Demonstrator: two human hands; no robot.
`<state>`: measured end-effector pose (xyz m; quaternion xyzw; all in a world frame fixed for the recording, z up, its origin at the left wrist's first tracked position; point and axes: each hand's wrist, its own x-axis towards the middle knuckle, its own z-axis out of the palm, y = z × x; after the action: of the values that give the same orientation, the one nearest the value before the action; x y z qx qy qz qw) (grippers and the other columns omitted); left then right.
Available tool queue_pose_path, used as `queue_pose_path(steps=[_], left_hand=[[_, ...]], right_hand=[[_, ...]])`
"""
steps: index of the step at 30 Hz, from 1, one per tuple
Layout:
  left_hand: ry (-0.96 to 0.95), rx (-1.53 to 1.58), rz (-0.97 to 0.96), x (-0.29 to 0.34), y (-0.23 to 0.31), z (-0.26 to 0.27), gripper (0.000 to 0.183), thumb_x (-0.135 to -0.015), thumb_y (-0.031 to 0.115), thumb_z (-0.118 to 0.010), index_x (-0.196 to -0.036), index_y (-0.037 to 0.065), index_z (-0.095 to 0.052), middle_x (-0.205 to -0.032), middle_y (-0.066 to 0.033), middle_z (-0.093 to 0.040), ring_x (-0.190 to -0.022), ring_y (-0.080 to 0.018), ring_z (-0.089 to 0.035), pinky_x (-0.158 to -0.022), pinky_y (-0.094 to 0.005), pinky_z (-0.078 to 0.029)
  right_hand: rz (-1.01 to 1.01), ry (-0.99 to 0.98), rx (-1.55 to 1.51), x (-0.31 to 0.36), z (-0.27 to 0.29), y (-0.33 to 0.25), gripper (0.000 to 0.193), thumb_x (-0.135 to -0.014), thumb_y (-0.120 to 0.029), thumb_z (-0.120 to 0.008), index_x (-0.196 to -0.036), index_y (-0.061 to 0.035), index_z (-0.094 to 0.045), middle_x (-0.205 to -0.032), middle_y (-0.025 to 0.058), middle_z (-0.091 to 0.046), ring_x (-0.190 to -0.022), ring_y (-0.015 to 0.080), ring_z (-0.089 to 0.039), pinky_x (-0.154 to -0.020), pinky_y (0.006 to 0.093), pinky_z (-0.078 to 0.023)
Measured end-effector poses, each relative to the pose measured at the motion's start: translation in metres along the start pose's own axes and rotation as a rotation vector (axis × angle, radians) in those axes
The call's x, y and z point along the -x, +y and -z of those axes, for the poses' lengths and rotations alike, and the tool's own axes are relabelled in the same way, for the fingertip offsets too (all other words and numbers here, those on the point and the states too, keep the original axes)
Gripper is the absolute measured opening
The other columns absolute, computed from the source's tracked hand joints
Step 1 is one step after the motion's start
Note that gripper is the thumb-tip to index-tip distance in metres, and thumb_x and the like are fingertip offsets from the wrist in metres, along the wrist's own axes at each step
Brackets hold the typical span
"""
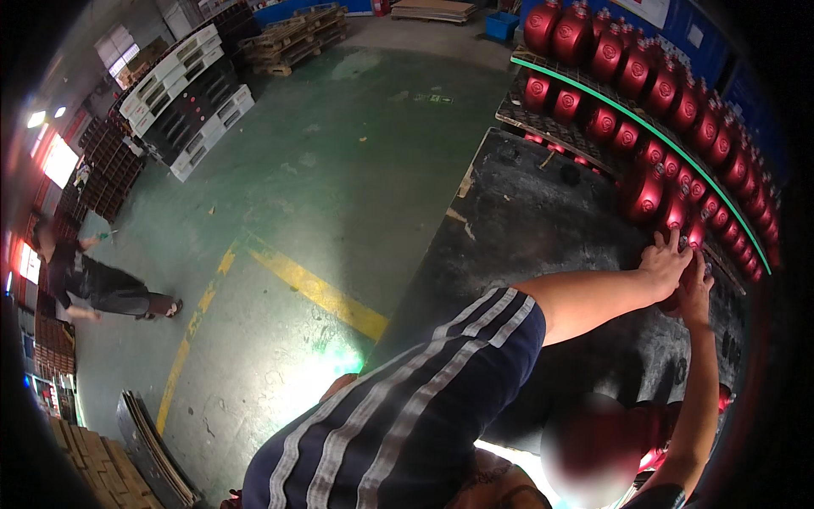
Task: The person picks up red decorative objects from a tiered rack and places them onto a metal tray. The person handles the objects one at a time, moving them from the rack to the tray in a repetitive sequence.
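Observation:
My left hand [666,265] reaches across the black tabletop [543,212] to the front of the racked bottles, fingers curled over a glossy red bottle [688,266]. On the same bottle, from the near side, closes my right hand [697,293]. The two hands cover most of it, so its full shape is hidden. Just beyond my fingers stand more red round-bodied bottles [642,193] with short necks, packed side by side. My left sleeve [415,407] is dark blue with pale stripes.
A green-edged shelf [593,86] carries rows of red bottles. Near the lower edge is a blurred red rounded object [593,450]. Left of the table, yellow lines [318,293] cross the green floor. Stacked pallets [182,102] stand farther off; another person [106,284] walks at far left.

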<state>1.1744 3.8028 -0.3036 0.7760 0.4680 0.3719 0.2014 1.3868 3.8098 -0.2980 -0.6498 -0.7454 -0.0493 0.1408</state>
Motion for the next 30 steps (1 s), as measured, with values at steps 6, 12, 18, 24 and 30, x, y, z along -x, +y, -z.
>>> queue_pose_path(steps=[6,12,18,24,30], left_hand=[[0.015,0.163,0.06,0.025,-0.013,0.008,0.054,-0.074,0.005,-0.066,-0.124,0.022,-0.055,-0.154,-0.021,-0.021,-0.116,-0.0447,-0.051,-0.089,-0.045,-0.052],[-0.014,0.361,0.018,0.067,-0.059,0.055,0.062,-0.071,0.013,-0.073,-0.127,0.028,-0.053,-0.144,-0.015,-0.034,-0.111,-0.0415,-0.057,-0.094,-0.0464,-0.05],[0.002,0.694,-0.182,0.124,-0.102,0.137,0.064,-0.069,0.014,-0.076,-0.129,0.019,-0.055,-0.138,-0.017,-0.042,-0.12,-0.0366,-0.053,-0.101,-0.0395,-0.045],[-0.368,1.139,-0.393,0.138,-0.108,0.197,0.063,-0.072,0.011,-0.076,-0.131,0.004,-0.055,-0.133,-0.0093,-0.054,-0.124,-0.0216,-0.051,-0.108,-0.035,-0.039],[-0.845,1.323,-0.243,0.198,-0.033,0.206,0.076,-0.073,0.009,-0.064,-0.144,0.001,-0.038,-0.138,-0.0184,-0.049,-0.127,-0.029,-0.049,-0.109,-0.0411,-0.039]], right_hand=[[-0.029,0.017,-0.048,0.018,0.005,-0.003,0.086,-0.082,0.004,-0.062,-0.153,-0.0252,-0.024,-0.14,0.0325,-0.033,-0.125,0.0466,-0.043,-0.108,0.0476,-0.037],[0.081,0.115,-0.02,0.086,0.091,-0.058,0.07,-0.089,-0.003,-0.056,-0.153,-0.0152,-0.029,-0.155,0.012,-0.033,-0.141,0.0346,-0.031,-0.115,0.0442,-0.023],[-0.053,0.504,-0.302,0.19,0.173,-0.167,0.06,-0.099,-0.025,-0.052,-0.153,-0.0109,-0.029,-0.159,0.0086,-0.027,-0.148,0.0256,-0.019,-0.12,0.0446,-0.013],[-0.57,0.986,-0.751,0.325,0.176,-0.262,0.059,-0.095,-0.015,-0.056,-0.15,-0.0075,-0.034,-0.146,0.0148,-0.039,-0.132,0.0294,-0.043,-0.108,0.0442,-0.041],[-0.992,1.275,-1.099,0.466,0.1,-0.326,0.046,-0.093,-0.018,-0.06,-0.134,0.0,-0.049,-0.124,0.0146,-0.061,-0.111,0.0243,-0.061,-0.098,0.0398,-0.049]])
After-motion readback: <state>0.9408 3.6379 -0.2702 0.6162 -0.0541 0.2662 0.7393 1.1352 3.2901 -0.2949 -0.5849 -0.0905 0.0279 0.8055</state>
